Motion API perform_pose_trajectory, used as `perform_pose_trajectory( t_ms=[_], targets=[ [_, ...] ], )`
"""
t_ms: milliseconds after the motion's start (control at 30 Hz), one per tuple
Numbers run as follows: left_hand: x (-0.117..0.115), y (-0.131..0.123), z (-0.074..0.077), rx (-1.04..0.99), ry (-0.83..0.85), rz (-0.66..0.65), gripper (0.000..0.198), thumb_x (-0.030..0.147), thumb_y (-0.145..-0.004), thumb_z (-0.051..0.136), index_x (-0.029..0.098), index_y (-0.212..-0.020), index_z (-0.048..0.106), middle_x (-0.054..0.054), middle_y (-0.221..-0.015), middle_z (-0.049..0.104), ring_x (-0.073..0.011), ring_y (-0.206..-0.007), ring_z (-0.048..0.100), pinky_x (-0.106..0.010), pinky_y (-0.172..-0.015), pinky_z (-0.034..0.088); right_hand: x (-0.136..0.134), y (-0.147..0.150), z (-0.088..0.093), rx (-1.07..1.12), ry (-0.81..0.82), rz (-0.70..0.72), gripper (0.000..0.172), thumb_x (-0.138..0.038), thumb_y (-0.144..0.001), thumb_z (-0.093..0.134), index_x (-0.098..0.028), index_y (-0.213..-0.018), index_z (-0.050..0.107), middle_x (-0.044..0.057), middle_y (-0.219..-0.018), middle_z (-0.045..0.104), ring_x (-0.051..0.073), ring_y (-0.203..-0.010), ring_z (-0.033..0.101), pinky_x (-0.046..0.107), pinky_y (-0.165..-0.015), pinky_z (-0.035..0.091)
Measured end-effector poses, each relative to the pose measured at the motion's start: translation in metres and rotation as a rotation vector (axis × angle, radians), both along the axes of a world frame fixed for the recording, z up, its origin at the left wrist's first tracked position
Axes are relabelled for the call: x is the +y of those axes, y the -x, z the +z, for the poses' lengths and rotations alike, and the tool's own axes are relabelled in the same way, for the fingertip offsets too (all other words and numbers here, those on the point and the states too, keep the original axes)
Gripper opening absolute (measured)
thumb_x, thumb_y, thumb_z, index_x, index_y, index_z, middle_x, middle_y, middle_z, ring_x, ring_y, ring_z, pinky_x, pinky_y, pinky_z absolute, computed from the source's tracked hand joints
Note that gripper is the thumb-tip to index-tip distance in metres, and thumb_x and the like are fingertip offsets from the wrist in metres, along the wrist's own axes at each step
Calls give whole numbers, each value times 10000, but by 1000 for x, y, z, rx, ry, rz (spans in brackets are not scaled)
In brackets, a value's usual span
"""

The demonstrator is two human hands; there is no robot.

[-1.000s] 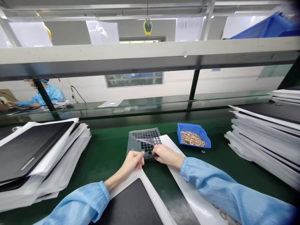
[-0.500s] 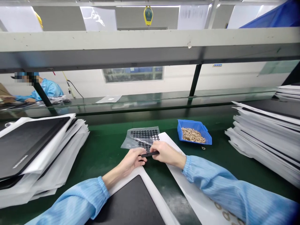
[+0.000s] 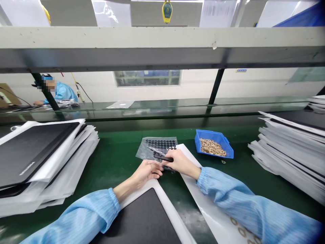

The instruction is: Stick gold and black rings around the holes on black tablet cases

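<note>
My right hand (image 3: 179,162) grips a slim black tool (image 3: 165,158) that looks like tweezers, its tip pointing left over the sheet of black rings (image 3: 158,142). My left hand (image 3: 146,173) is closed, thumb and fingers together, right beside the right fingertips; whatever is between them is too small or hidden to make out. Both hands are at the near edge of the ring sheet, which lies on clear film. Below my left forearm is a black laptop-lid-like panel (image 3: 142,220) on a white sheet. Under my right forearm runs a white backing strip (image 3: 195,189) bearing tan rings.
A blue bin (image 3: 214,144) of small tan rings stands right of the hands, one loose ring (image 3: 223,162) before it. Stacks of black panels with white sheets rise at left (image 3: 48,162) and right (image 3: 286,152). A shelf beam (image 3: 152,37) crosses above. A co-worker (image 3: 63,91) sits far left.
The black tool has swung from between both hands to above the left fingers, its tip now over the ring sheet. My left fingers have moved closer to my right. The view has shifted slightly.
</note>
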State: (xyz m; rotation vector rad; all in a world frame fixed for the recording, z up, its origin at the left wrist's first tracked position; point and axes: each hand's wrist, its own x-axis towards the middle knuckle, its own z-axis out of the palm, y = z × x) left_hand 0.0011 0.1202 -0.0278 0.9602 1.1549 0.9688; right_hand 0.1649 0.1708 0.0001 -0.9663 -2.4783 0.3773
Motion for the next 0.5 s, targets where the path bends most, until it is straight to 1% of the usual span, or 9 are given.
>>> perform_pose_trajectory(
  t_ms=[133, 267, 367, 500],
  targets=[
    [0, 0, -1, 19, -4, -20, 151, 242, -911, 564, 103, -861, 595, -5, -786, 609, -96, -629, 586, -233, -574, 509, -4, 0, 1, -13, 25, -6, 132, -190, -755, 692, -118, -645, 702, 52, -639, 666, 151, -608, 579, 222, -576, 372],
    [0, 1, -2, 25, -26, -20, 157, 248, -908, 568, 103, -854, 595, -7, -788, 607, -104, -653, 592, -245, -595, 512, -7, 2, 0, -15, 32, -22, 114, -138, -752, 668, -126, -643, 695, 43, -633, 647, 148, -614, 561, 226, -579, 357],
    [0, 1, -4, 24, -39, -18, 154, 241, -905, 572, 103, -841, 594, -7, -787, 608, -106, -663, 595, -249, -605, 514, -7, 3, -2, -12, 43, -19, 114, -97, -734, 650, -126, -628, 678, 26, -606, 617, 140, -607, 536, 225, -578, 345],
    [0, 1, -5, 22, -53, -21, 150, 234, -903, 573, 105, -831, 595, -3, -778, 608, -106, -663, 596, -251, -610, 515, -6, 4, -6, 4, 76, -14, 139, -97, -723, 632, -126, -587, 641, -4, -541, 552, 121, -563, 481, 223, -554, 316]
  ],
)
